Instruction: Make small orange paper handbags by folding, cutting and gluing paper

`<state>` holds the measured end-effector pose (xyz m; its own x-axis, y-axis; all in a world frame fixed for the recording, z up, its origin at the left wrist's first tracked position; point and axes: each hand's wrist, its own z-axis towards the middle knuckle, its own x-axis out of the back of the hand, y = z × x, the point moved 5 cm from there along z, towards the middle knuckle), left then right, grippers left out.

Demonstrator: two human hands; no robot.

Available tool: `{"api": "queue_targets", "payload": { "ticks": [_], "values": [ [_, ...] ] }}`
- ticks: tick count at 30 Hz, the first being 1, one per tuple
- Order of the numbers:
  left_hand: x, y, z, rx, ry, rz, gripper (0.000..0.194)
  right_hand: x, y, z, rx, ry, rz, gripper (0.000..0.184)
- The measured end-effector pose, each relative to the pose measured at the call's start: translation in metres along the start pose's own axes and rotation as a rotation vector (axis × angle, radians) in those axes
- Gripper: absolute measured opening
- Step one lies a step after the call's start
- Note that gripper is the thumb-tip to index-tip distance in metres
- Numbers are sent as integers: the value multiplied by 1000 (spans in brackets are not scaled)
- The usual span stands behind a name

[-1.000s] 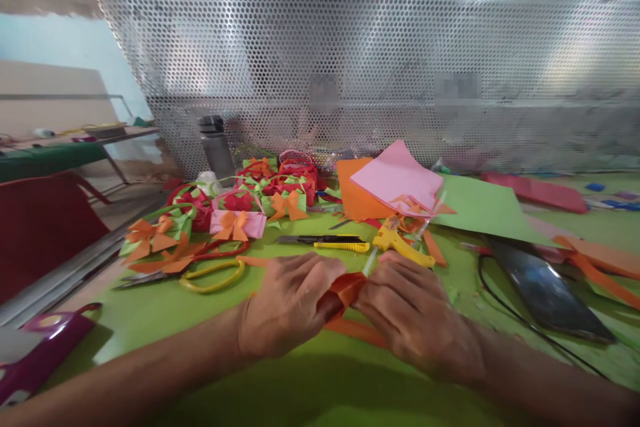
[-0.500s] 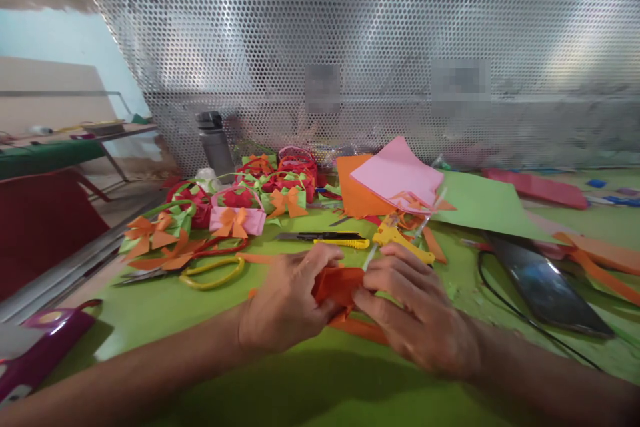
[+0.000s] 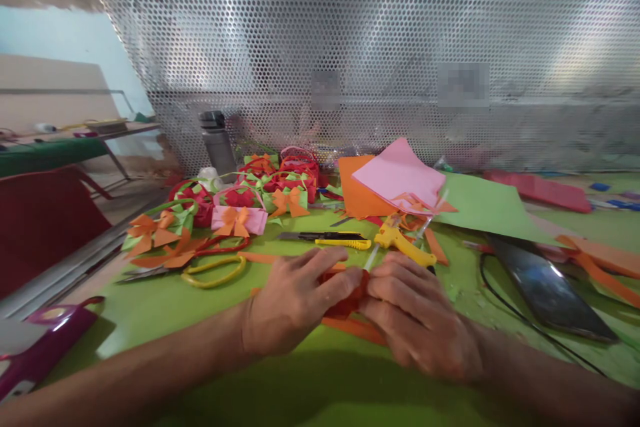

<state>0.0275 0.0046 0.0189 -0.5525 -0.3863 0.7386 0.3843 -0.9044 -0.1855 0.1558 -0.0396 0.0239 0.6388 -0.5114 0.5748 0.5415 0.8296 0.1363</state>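
Both hands are meeting low over the green worktop (image 3: 250, 383), where I am gripping a folded orange piece (image 3: 343, 307) between them. The fingers of the left hand (image 3: 290, 303) are closing on its left side, with the thumb lying across its front; the fingers of the right hand (image 3: 420, 313) are bending inward at its right end. A flat orange strip (image 3: 357, 330) is showing just below.

Containers: beyond the left hand, small paper bags with looped handles are standing in a cluster. A pink bag (image 3: 256, 220) is carrying an orange bow at the front; a green bag (image 3: 303, 196), likewise bowed in orange, is standing to its right, with red bags (image 3: 311, 181) behind. I cannot tell what any of them is holding. A grey bottle (image 3: 220, 152) with a black lid is standing behind the cluster, before the perforated panel (image 3: 350, 33); I cannot tell its contents.

Compared with half a second earlier, I am seeing less of the orange piece: the left thumb, then beneath it, is now covering part of it. The bags and bottle are keeping their places.
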Motion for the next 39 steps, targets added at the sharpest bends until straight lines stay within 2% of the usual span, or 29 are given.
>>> {"api": "queue_targets", "payload": {
  "ticks": [5,8,17,26,29,33,36,39],
  "values": [
    [-1,-2,-3,55,97,-116,29,3,0,1,-11,6,25,19],
    [-2,-2,-3,62,85,-132,33,5,-1,2,-16,0,37,19],
    [7,2,1,-12,106,11,23,3,-7,-4,11,-23,24,16],
    [5,3,-1,5,76,2,28,2,-9,-5,54,-15,103,22],
    [4,1,-1,35,58,-36,34,3,-10,-3,63,-12,102,23],
    [3,3,-1,32,37,-30,33,4,-9,0,56,-2,81,25],
    [3,4,-1,45,74,-55,39,4,-8,0,65,24,65,27],
    [2,4,-2,25,92,-62,36,4,-7,0,57,18,67,25]
  ]
}}
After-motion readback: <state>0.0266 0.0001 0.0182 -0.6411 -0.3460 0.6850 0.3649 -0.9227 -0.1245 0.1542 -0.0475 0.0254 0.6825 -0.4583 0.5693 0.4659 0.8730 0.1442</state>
